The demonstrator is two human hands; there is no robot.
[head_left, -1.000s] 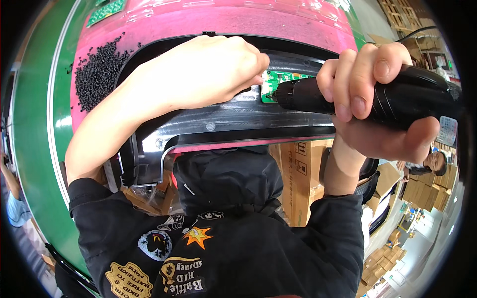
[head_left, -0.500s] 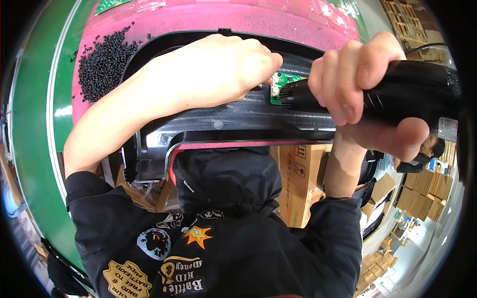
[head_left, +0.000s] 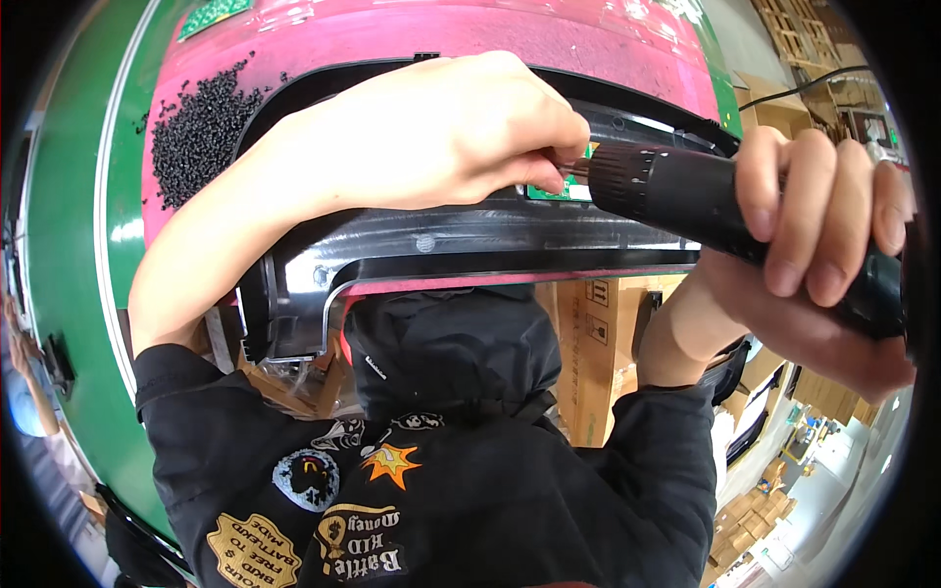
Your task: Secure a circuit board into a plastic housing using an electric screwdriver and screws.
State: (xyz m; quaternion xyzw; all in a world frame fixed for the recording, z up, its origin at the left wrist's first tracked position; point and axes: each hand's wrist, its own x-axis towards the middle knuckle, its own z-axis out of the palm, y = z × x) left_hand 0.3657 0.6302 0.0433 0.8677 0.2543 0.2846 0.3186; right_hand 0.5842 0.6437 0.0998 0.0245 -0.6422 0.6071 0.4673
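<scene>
While right hand (head_left: 801, 220) wraps screwdriver (head_left: 686, 188), left hand (head_left: 490, 127) curls by bit (head_left: 578, 169), grip unclear; green board (head_left: 545, 193) just beneath.

Left grip (head_left: 500, 127) knuckles-up, apparently in a pinch; right grip (head_left: 799, 216) in a wraparound curl.

green worktop (head_left: 69, 216) with a pink mat (head_left: 392, 39), wooden pallets (head_left: 792, 44) up top right, big cardboard carton (head_left: 586, 372) by the near edge, loads more boxes (head_left: 753, 519) on a pale floor (head_left: 818, 495), pretty brightly lit
</scene>
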